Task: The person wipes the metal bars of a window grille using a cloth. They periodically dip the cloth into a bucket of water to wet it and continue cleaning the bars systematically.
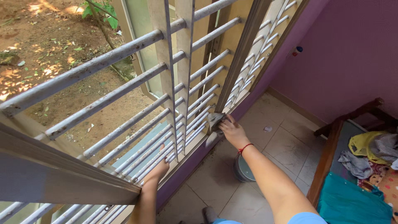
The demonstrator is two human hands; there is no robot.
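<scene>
A grey cloth point(215, 120) is pressed against the lower bars of a white metal window grille point(124, 74) by the right hand point(233, 131), close to the vertical frame post point(240, 58). The fingers of that hand are curled over the cloth and closed on it; a red thread band point(245, 147) is worn at the wrist. The left hand point(158, 169) is rested on the lowest bars further along the grille, its fingers hooked between the bars, though how tightly they are closed cannot be told.

The grille is made of round horizontal bars crossed by two flat uprights, and its paint is marked with dull smudges. Bare brown earth with scattered leaves point(49, 49) is seen outside through it, along with a small green plant point(101, 10).

Inside, the walls point(352, 54) are painted purple and the floor point(286, 145) is laid with pale square tiles, on which a small scrap point(268, 129) is lying. A grey bucket point(242, 169) is stood on the floor below the right forearm. At the right, a dark wooden bed frame point(327, 153) is seen, with a teal cloth point(352, 201), a yellow garment point(365, 145) and grey clothes point(356, 164) heaped on it.
</scene>
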